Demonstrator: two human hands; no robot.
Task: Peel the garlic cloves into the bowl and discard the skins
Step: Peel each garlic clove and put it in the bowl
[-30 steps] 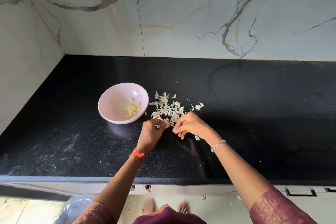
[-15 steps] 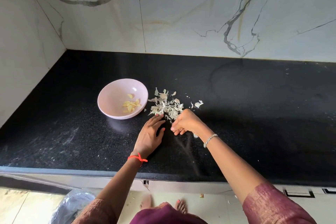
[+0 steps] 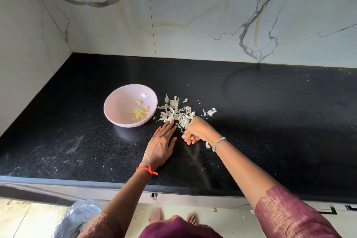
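**Bowl** (image 3: pixel 116 106): pink, upright on the black worktop (image 3: pixel 270 121), left of centre. Peeled cloves (image 3: pixel 140 113) lie flat on its floor, towards the right side.

**Skins** (image 3: pixel 175 114): a loose white heap just right of the bowl, not touching it. Stray flakes (image 3: pixel 211 111) sit a little further right, and one flake (image 3: pixel 207 145) lies by my right wrist.

**Left hand** (image 3: pixel 161 145): palm down on the worktop, fingers straight and together, tips touching the near edge of the heap.

**Right hand** (image 3: pixel 197 130): at the heap's near right corner, fingers curled under. I cannot tell whether they hold skins.

**Bin bag** (image 3: pixel 77 218): on the floor, below the worktop edge to my left.

**Step, as I judge it:** peeling done, gathering skins to discard.

**Risks:**
- The skins are light, so a quick sweep may scatter them.
- The bowl is close, so a leftward push could send flakes in with the cloves.
- The strays on the right may be missed.
- A careless drag over the edge could drop skins on the floor beside the bag.

**Orientation:** the heap is ragged, slightly longer from far to near. The cloves are small crescents whose tips point various ways, and the cluster also runs far to near.
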